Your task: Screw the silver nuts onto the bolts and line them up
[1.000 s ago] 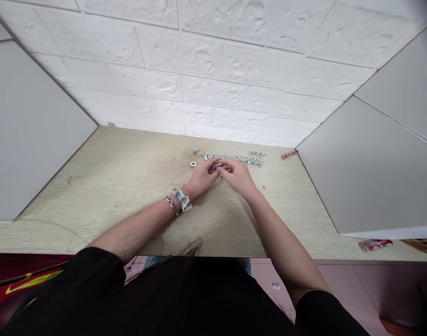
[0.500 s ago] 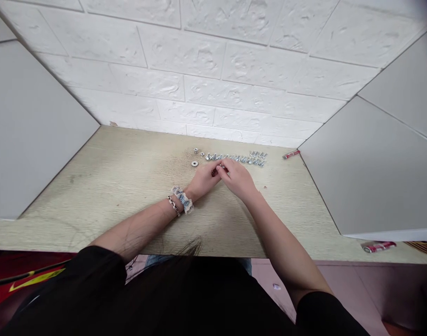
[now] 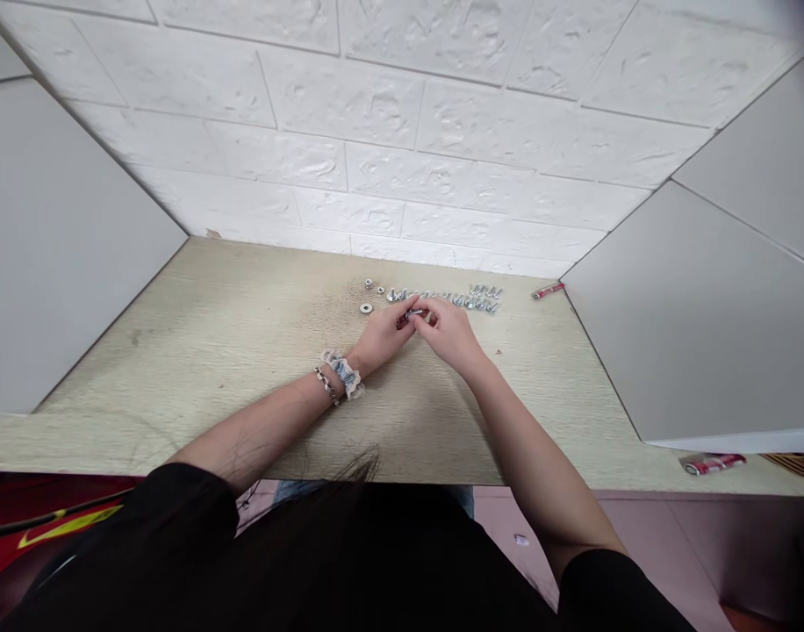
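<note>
A small silver bolt [image 3: 414, 312] lies roughly level between my fingertips, above the table and in front of a row of hardware. My left hand [image 3: 382, 337] is closed on one end of it. At the other end, my right hand [image 3: 449, 337] pinches with thumb and fingers; whether a nut is on the shank is too small to tell. Just behind my hands, several bolts with washers [image 3: 470, 303] stand in a row, partly hidden by my fingers. To the left lie a flat washer [image 3: 366, 308], a larger nut [image 3: 369, 283] and a smaller nut [image 3: 381, 290].
Several more bolts [image 3: 486, 291] are grouped behind the row's right end. A red battery-like cylinder [image 3: 548, 290] lies by the right panel [image 3: 705, 325], and another red cylinder [image 3: 714, 464] near the front right edge. A white brick-patterned wall [image 3: 376, 158] closes off the back of the table [image 3: 244, 351].
My right fingers have opened slightly and shifted a little to the right, so the silver bolt between my hands now shows. My left hand stays nearly in place.
</note>
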A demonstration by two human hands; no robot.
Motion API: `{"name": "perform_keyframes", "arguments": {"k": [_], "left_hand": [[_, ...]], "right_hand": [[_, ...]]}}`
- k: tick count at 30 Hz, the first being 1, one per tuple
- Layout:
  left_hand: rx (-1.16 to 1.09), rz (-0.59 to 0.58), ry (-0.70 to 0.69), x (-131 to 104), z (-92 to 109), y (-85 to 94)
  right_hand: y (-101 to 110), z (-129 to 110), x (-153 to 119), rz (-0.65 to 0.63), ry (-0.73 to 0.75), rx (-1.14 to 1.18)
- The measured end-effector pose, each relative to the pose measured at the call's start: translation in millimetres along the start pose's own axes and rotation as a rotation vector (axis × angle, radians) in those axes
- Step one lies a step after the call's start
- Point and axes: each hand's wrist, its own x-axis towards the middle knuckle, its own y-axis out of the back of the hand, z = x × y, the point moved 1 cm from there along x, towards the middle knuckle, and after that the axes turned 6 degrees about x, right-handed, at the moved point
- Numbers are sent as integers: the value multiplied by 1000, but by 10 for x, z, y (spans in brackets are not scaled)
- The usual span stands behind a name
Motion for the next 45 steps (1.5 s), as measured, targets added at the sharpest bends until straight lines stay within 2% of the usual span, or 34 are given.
{"name": "perform_keyframes", "arguments": {"k": [9, 13, 23, 31, 35, 45], "left_hand": [[29, -12, -61, -36, 67, 27], [-6, -21, -61, -32, 88, 40], [-72, 3, 75, -8, 54, 17], [-6, -71, -39, 7, 55, 51], [37, -74, -84, -12, 43, 60], [110, -41, -68, -36, 46, 50]], "right_hand": [[-47, 21, -34, -29, 45, -176], [-60, 26, -38, -36, 33, -182], [19, -16, -29, -53, 78, -112], [30, -20, -35, -56, 68, -160], [-7, -12, -40, -8, 16, -103], [-37, -9, -42, 29, -6, -95]]}}
